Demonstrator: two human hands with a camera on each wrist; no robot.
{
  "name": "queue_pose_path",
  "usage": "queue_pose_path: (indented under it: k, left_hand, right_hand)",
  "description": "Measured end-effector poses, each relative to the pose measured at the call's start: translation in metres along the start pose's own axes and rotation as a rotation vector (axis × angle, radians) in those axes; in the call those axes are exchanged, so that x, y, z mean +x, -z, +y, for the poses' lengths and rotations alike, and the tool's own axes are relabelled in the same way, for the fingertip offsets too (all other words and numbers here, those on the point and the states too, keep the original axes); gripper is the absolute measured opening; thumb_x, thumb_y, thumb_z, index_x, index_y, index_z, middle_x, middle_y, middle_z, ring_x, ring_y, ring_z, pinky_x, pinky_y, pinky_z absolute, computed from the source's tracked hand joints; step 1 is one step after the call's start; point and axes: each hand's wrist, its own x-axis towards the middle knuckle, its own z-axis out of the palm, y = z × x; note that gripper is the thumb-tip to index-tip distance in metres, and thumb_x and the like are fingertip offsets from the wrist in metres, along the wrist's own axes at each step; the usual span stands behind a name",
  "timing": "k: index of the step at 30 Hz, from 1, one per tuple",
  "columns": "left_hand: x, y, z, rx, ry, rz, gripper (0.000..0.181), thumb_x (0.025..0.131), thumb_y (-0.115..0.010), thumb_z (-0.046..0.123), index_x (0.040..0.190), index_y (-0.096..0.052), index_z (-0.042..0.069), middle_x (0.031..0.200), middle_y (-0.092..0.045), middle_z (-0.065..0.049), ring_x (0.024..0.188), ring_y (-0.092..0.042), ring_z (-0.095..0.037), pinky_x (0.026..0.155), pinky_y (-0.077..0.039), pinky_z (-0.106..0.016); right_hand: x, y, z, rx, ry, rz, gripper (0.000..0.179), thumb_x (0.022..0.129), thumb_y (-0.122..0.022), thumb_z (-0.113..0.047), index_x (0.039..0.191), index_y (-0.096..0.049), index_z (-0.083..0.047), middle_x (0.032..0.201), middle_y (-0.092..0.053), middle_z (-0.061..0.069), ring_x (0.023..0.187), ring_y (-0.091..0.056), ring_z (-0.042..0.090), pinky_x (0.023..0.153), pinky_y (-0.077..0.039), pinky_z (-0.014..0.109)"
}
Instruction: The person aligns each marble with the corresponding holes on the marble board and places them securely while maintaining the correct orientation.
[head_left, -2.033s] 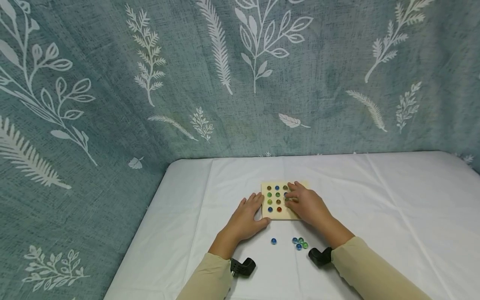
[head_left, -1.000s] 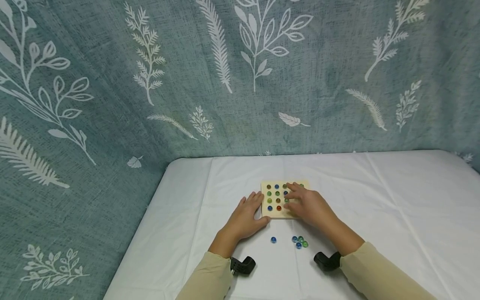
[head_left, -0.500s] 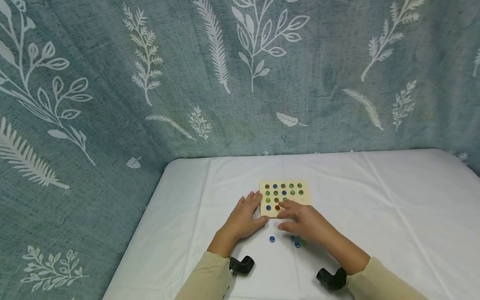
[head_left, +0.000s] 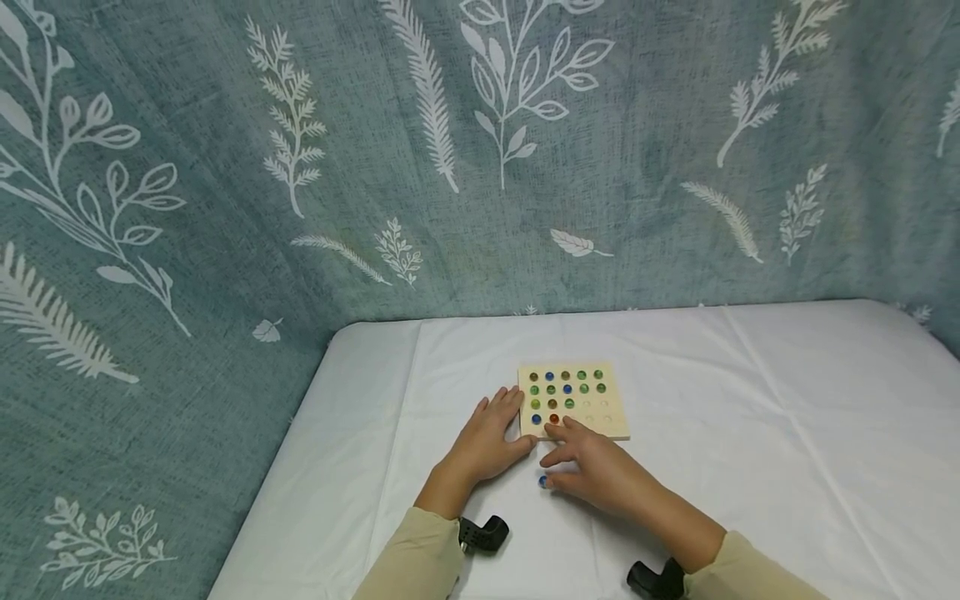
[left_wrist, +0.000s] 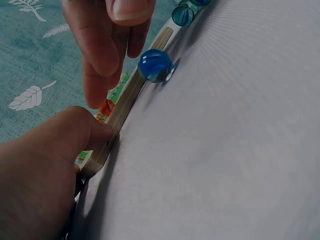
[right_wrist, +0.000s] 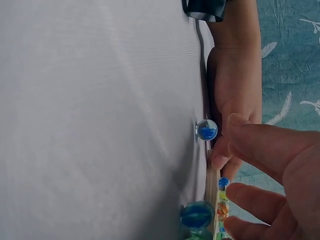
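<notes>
A pale wooden board [head_left: 619,417] with rows of hollows lies on the white table. Blue, green, amber and red glass marbles fill most hollows; several at the lower right hold none. My left hand [head_left: 486,442] rests at the board's left edge, its thumb touching the front edge in the left wrist view. My right hand [head_left: 600,471] hovers before the board with fingers spread. Its thumb is nearest a loose blue marble [left_wrist: 155,65] on the cloth, with a small gap in the right wrist view [right_wrist: 207,130]. Nothing shows between its fingers.
More loose marbles [right_wrist: 196,215] lie on the cloth, hidden under the right hand in the head view. White cloth [head_left: 750,467] covers the table. A teal leaf-print curtain [head_left: 420,167] hangs behind and at the left. Each wrist wears a black camera [head_left: 486,533].
My right hand has moved from over the board's right part toward the front and left, down to the lone blue marble. A further green marble shows in the second row. The left hand stays put.
</notes>
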Motion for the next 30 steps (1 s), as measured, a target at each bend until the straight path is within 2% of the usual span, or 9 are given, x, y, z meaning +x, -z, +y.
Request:
queue_pose_path:
  k: [18,30]
  left_hand:
    - [-0.001,0.001,0.003,0.009,0.006,0.000,0.078,0.093,-0.057,0.050,0.157,-0.028,0.015,0.162,-0.028,0.002,0.152,-0.018,-0.015,0.126,-0.013,-0.039]
    - [0.000,0.001,0.002,0.002,0.001,-0.005,0.078,0.092,-0.058,0.048,0.157,-0.029,0.015,0.162,-0.028,0.002,0.152,-0.018,-0.015,0.126,-0.013,-0.039]
  right_hand:
    - [0.000,-0.006,-0.003,-0.056,-0.006,-0.012,0.017,0.081,-0.079,-0.021,0.097,-0.080,-0.014,0.142,-0.055,0.017,0.139,-0.034,0.052,0.108,-0.037,0.065]
    - [-0.001,-0.013,-0.005,-0.164,0.053,0.007,0.016,0.078,-0.082,-0.022,0.092,-0.081,-0.014,0.141,-0.054,0.022,0.135,-0.035,0.058,0.102,-0.041,0.067]
